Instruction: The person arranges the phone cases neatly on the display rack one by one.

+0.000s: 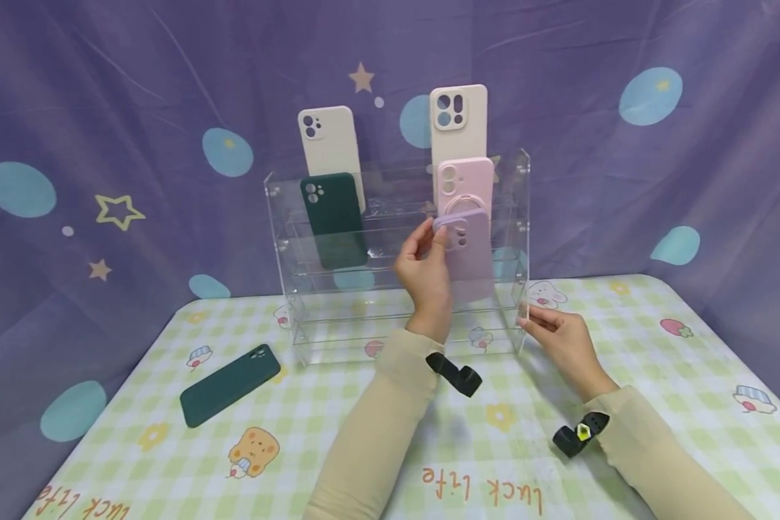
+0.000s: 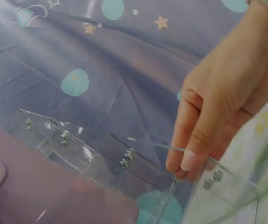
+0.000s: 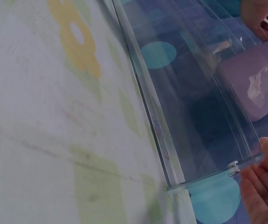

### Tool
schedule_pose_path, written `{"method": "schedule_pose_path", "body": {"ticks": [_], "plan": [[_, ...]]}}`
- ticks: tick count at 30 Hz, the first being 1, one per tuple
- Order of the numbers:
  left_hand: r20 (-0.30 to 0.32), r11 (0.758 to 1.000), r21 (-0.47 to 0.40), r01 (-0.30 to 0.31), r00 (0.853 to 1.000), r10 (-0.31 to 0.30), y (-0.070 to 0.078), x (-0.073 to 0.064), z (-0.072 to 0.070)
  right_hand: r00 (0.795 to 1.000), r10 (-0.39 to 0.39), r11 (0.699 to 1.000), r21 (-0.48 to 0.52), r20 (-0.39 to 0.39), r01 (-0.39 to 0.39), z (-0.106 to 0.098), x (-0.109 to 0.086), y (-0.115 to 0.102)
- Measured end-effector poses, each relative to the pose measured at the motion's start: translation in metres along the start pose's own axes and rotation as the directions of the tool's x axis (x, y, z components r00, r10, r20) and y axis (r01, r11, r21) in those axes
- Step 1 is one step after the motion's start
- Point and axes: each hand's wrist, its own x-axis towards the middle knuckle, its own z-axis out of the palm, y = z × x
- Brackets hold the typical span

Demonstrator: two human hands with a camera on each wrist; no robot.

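Observation:
My left hand (image 1: 425, 271) pinches the upper left corner of a purple phone case (image 1: 473, 263). The case stands upright in a lower tier of a clear acrylic display rack (image 1: 406, 315), on its right side. With thumb and fingers, my right hand (image 1: 562, 343) holds the rack's right side panel low down, a grip that also shows in the left wrist view. Directly behind the purple case is a pink phone case (image 1: 466, 180) with a ring, and a white phone case (image 1: 458, 141) rises at the back. The right wrist view shows the purple case (image 3: 255, 84) through the clear plastic.
On the rack's left side stand another white phone case (image 1: 331, 148) and a dark green one (image 1: 334, 227). A second green phone case (image 1: 230, 386) lies on the checked tablecloth (image 1: 338, 433), left of the rack. A purple patterned curtain (image 1: 169, 87) hangs behind.

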Motion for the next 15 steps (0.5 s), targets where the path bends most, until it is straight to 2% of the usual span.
{"method": "schedule_pose_path", "body": {"ticks": [3,6,12,15], "plan": [[-0.001,0.999,0.034,-0.034,0.999,0.034,-0.0025,-0.0001,0.0003,1.0,-0.005,1.0,-0.006,-0.001,0.005,0.0001,0.0004,0.0012],[-0.003,0.997,0.06,-0.042,0.999,0.042,-0.0042,-0.0006,0.0005,1.0,-0.008,1.0,-0.011,-0.002,0.008,0.0005,0.0,0.0014],[-0.001,0.996,0.095,0.001,1.0,0.0,-0.0029,-0.0014,0.0015,1.0,-0.003,1.0,-0.005,0.005,0.003,0.0005,0.0003,0.0015],[-0.009,0.994,0.105,0.002,1.0,-0.001,-0.0036,-0.0009,0.0027,1.0,-0.001,1.0,0.009,0.002,0.001,0.0007,0.0003,0.0019]]}}
